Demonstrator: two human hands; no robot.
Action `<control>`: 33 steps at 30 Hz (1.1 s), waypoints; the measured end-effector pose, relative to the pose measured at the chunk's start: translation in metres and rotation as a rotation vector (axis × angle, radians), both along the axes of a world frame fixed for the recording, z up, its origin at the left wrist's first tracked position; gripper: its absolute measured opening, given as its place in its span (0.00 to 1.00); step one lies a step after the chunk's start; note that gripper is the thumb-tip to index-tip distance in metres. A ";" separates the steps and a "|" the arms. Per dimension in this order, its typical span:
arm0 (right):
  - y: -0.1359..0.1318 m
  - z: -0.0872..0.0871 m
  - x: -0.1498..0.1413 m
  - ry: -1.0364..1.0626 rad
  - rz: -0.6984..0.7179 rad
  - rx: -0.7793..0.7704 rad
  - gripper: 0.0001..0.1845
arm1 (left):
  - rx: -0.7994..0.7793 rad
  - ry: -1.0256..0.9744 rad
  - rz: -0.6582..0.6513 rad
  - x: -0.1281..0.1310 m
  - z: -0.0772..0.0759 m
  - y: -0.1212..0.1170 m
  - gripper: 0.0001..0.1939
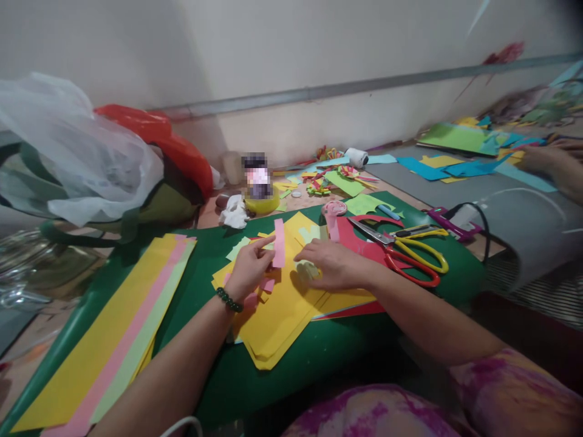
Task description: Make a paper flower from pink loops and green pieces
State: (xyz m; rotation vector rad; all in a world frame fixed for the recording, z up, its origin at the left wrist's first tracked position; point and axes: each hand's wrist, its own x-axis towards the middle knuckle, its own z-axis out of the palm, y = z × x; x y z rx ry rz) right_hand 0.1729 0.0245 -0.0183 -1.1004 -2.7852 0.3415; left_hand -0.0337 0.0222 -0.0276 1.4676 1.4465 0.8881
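My left hand (250, 264), with a dark green bead bracelet at the wrist, pinches a short pink paper strip (279, 244) that stands up from its fingertips. Under both hands lies a stack of yellow paper (277, 328). My right hand (334, 264) hovers low over the stack, its fingers curved and apart around small light green paper pieces (310, 271). Whether the fingertips touch these pieces is unclear. Small pink paper scraps (268, 284) lie beneath my left hand. Just beyond my right hand is a rolled pink paper strip (334, 210).
Scissors (401, 249) with red and yellow handles and a box cutter (416, 231) lie on the right of the green mat (355, 346). Long paper strips (109, 328) lie at left, below bulky bags (91, 158). Another person's hand (546, 161) is at far right.
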 end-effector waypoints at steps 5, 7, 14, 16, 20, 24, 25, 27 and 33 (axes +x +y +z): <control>-0.009 0.006 -0.001 -0.126 0.008 -0.027 0.19 | 0.228 0.203 -0.057 -0.003 -0.003 0.000 0.27; -0.009 0.002 -0.004 -0.172 -0.016 0.030 0.14 | 0.374 0.383 -0.054 -0.002 0.001 -0.009 0.18; -0.003 -0.012 -0.010 -0.170 -0.080 0.083 0.19 | -0.027 0.284 -0.248 0.012 0.016 -0.034 0.16; -0.002 -0.014 -0.009 -0.124 -0.087 0.089 0.21 | -0.088 0.226 -0.216 0.013 0.014 -0.033 0.15; -0.001 -0.016 -0.004 0.115 -0.082 0.206 0.15 | -0.341 0.029 -0.180 0.012 0.012 -0.030 0.22; -0.007 -0.018 -0.003 0.265 0.133 0.500 0.12 | -0.383 -0.240 -0.181 0.014 0.009 -0.030 0.26; -0.009 -0.018 -0.005 0.264 0.196 0.546 0.13 | -0.367 -0.279 -0.182 0.014 0.008 -0.030 0.25; -0.015 -0.018 -0.008 0.252 0.289 0.583 0.13 | -0.328 -0.313 -0.174 0.015 0.005 -0.029 0.23; -0.021 -0.004 0.004 0.208 0.178 0.355 0.22 | -0.210 -0.152 -0.157 0.010 0.010 -0.029 0.13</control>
